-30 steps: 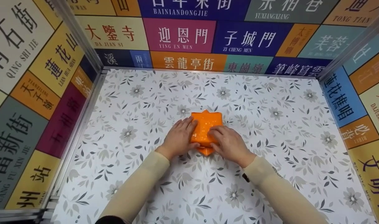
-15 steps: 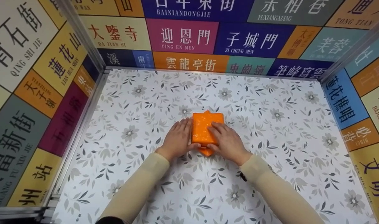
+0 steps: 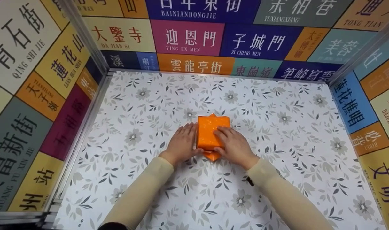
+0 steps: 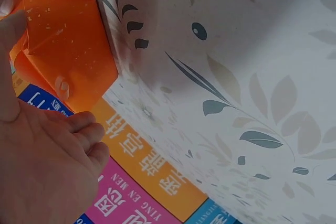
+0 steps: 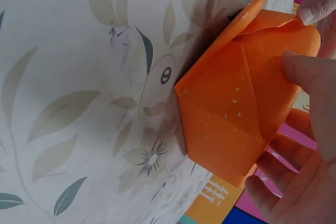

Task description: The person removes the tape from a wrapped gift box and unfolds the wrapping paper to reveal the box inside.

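Note:
An orange gift-wrapped parcel [image 3: 210, 132] lies on the floral-patterned table, its shiny paper flecked with light spots. A pointed flap [image 3: 212, 156] sticks out at its near end, and a small tip shows at the far end. My left hand [image 3: 180, 142] lies along the parcel's left side with fingers fairly straight and the thumb at the near corner. On the right side, my right hand [image 3: 237, 145] holds the parcel, its bent fingers over the top edge. In the right wrist view the right thumb [image 5: 304, 72] presses the folded end face of the parcel.
Around the parcel spreads the white table covering [image 3: 143, 105] with grey leaves and flowers. Panels of coloured street-name signs [image 3: 188, 36] stand behind it and on both sides. A metal frame rail [image 3: 85, 41] runs up the back left corner.
My left fingers have slipped from the parcel's top edge down to its left side. The right hand stays on the right side with little movement. The view has shifted slightly.

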A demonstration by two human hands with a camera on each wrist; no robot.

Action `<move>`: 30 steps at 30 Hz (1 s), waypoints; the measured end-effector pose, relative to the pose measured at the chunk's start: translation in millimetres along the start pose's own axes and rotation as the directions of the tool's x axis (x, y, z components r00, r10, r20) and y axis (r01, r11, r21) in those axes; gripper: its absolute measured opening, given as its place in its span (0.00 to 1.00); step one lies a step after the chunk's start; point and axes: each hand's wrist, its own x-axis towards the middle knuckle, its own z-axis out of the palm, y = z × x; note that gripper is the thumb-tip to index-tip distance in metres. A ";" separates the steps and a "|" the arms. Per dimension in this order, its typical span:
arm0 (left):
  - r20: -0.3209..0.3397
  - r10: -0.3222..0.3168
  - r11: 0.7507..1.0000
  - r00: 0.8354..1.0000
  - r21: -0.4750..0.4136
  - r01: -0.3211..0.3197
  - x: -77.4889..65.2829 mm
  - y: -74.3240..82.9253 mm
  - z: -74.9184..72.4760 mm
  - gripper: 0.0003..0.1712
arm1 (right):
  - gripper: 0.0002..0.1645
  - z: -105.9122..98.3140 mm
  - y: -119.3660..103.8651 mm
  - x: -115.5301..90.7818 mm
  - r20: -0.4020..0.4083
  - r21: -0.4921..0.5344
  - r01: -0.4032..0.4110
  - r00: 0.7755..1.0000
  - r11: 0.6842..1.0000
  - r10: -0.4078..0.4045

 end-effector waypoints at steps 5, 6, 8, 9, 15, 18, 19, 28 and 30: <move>0.015 0.002 1.000 1.000 -0.016 -0.001 -0.5 -0.2 1.8 0.57 | 0.39 -0.9 1.3 -2.7 -0.009 0.011 -0.001 1.000 1.000 0.001; 0.019 0.005 1.000 1.000 -0.018 -0.004 -0.4 -0.4 2.1 0.57 | 0.39 -1.2 1.7 -3.4 -0.013 0.012 -0.002 1.000 1.000 0.002; 0.029 0.008 1.000 1.000 -0.020 -0.007 0.2 -0.9 2.3 0.57 | 0.39 -2.3 2.3 -5.0 -0.022 0.016 -0.002 1.000 1.000 0.003; 0.031 0.010 1.000 0.999 -0.022 -0.009 0.4 -1.1 2.3 0.57 | 0.39 -2.7 2.9 -5.9 -0.027 0.019 -0.004 1.000 1.000 0.005; 0.050 0.017 1.000 0.999 -0.017 -0.016 0.3 -0.7 -0.1 0.56 | 0.45 -7.8 7.4 -11.7 -0.072 0.027 0.002 0.997 1.000 0.000; 0.050 0.022 1.000 0.998 -0.019 -0.021 0.3 0.7 -1.0 0.56 | 0.47 -11.5 11.6 -15.5 -0.091 -0.002 0.026 0.995 1.000 -0.026; 0.050 0.022 1.000 0.998 -0.019 -0.022 0.5 1.1 -1.4 0.56 | 0.48 -12.7 12.9 -16.7 -0.097 -0.013 0.035 0.995 0.999 -0.036; 0.059 0.023 0.999 0.998 -0.037 -0.021 1.5 1.9 -3.2 0.56 | 0.49 -21.3 21.0 -25.3 -0.139 -0.105 0.108 0.983 0.989 -0.122; 0.058 0.022 0.999 0.998 -0.041 -0.019 1.5 1.3 -2.9 0.56 | 0.46 -23.8 22.3 -26.9 -0.153 -0.114 0.116 0.979 0.987 -0.133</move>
